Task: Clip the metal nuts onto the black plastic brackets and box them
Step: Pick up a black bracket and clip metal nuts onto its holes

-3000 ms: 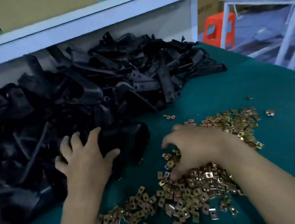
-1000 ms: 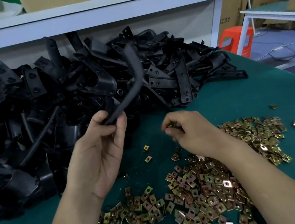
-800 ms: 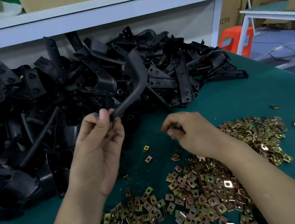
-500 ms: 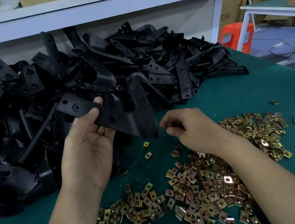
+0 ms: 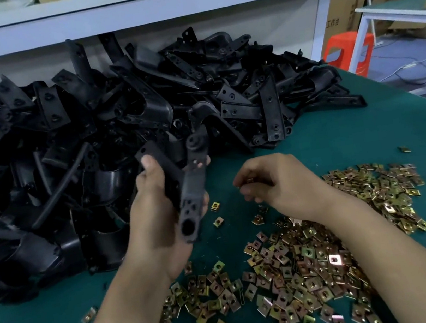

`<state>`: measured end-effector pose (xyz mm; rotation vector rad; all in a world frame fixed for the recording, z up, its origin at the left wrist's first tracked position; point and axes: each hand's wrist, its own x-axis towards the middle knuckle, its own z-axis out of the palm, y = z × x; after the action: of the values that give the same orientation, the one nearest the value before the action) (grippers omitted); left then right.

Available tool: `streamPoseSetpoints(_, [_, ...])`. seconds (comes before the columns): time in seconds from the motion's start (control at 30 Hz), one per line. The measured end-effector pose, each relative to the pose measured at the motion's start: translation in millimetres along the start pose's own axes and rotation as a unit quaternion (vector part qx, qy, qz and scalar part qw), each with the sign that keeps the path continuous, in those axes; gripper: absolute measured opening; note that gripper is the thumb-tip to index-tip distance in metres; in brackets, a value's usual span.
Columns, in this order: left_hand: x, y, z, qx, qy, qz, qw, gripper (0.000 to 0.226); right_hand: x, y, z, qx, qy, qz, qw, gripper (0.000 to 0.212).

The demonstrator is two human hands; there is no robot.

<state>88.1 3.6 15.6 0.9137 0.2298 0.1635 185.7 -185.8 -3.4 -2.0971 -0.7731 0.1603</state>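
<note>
Black bracket (image 5: 193,191) gripped in your left hand (image 5: 157,218); right of it, your right hand (image 5: 277,182) pinches metal nut (image 5: 249,180).

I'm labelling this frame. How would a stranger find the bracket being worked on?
Find the big black pile at the back of the green table. At its front edge the left hand grips one bracket. It is the only bracket in a hand.
</note>
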Motion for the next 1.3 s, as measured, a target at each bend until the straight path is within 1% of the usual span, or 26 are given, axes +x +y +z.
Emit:
streamPoseSetpoints(0.07, [-1, -1, 2, -0.003, -0.038, -0.035, 0.999, 0.081, 0, -2, 0, 0.014, -0.004, 0.009, 1.0, 0.014])
streamPoseSetpoints(0.1, [-2, 0, 4, -0.015, -0.067, -0.044, 0.997, 0.08, 0, -3, 0, 0.027, -0.004, 0.012, 1.0, 0.013])
streamPoseSetpoints(0.13, [-4, 3, 6, -0.039, -0.091, -0.044, 0.994, 0.079, 0, -5, -1, 0.04, -0.002, 0.012, 0.999, 0.011])
streamPoseSetpoints(0.17, [-3, 4, 6, -0.066, -0.103, -0.032, 0.992, 0.083, 0, -7, -2, 0.051, 0.003, 0.009, 0.999, 0.009])
streamPoseSetpoints(0.23, [-1, 6, 6, -0.091, -0.097, 0.007, 0.991, 0.1, 0, -12, -3, 0.092, 0.012, 0.012, 0.996, 0.007])
streamPoseSetpoints(0.27, [-1, 5, 7, -0.103, -0.084, 0.018, 0.991, 0.101, 0, -13, -3, 0.134, 0.008, 0.027, 0.991, 0.008])
streamPoseSetpoints(0.3, [0, 5, 7, -0.132, -0.062, 0.023, 0.989, 0.091, 0, -15, -4, 0.186, -0.003, 0.049, 0.981, 0.009])
streamPoseSetpoints(0.37, [0, 5, 11, -0.186, -0.013, 0.011, 0.982, 0.049, 0, -18, -5, 0.294, -0.04, 0.091, 0.951, 0.014])
streamPoseSetpoints(0.4, [0, 6, 10, -0.187, 0.006, -0.004, 0.982, 0.026, -1, -20, -6, 0.338, -0.054, 0.102, 0.934, 0.016])
streamPoseSetpoints(0.43, [-1, 7, 10, -0.181, 0.01, -0.014, 0.983, 0.02, -1, -22, -8, 0.374, -0.061, 0.108, 0.919, 0.019])
streamPoseSetpoints(0.5, [-1, 5, 8, -0.184, -0.001, -0.02, 0.983, 0.045, -2, -25, -10, 0.416, -0.069, 0.106, 0.901, 0.021])
streamPoseSetpoints(0.53, [0, 5, 7, -0.193, 0.002, -0.019, 0.981, 0.047, -2, -26, -10, 0.424, -0.071, 0.102, 0.897, 0.021])
streamPoseSetpoints(0.57, [0, 4, 7, -0.192, 0.007, -0.02, 0.981, 0.045, -2, -27, -11, 0.427, -0.071, 0.099, 0.896, 0.021])
streamPoseSetpoints(0.73, [1, 3, 9, -0.14, -0.003, -0.015, 0.99, 0.055, -1, -28, -9, 0.434, -0.05, 0.104, 0.894, 0.018])
streamPoseSetpoints(0.83, [-2, 4, 13, -0.089, -0.018, 0.008, 0.996, 0.069, -1, -28, -10, 0.456, -0.044, 0.097, 0.884, 0.016])
streamPoseSetpoints(0.9, [-1, 1, 12, -0.075, -0.026, 0.025, 0.997, 0.079, -2, -27, -11, 0.461, -0.05, 0.091, 0.881, 0.019])
streamPoseSetpoints(1.0, [0, -2, 12, -0.069, -0.011, 0.034, 0.997, 0.072, -2, -26, -12, 0.455, -0.059, 0.09, 0.884, 0.023])
streamPoseSetpoints(1.1, [1, -5, 10, -0.08, 0.02, 0.021, 0.996, 0.055, -2, -26, -11, 0.447, -0.061, 0.085, 0.888, 0.026])
streamPoseSetpoints(1.2, [0, -5, 10, -0.062, 0.028, 0.008, 0.998, 0.057, -2, -27, -10, 0.443, -0.053, 0.084, 0.891, 0.022])
streamPoseSetpoints(1.23, [0, -5, 10, -0.054, 0.03, 0.008, 0.998, 0.055, -3, -28, -9, 0.442, -0.051, 0.084, 0.892, 0.021])
streamPoseSetpoints(1.3, [0, -6, 9, -0.049, 0.016, 0.004, 0.999, 0.039, -3, -29, -8, 0.442, -0.048, 0.086, 0.891, 0.02])
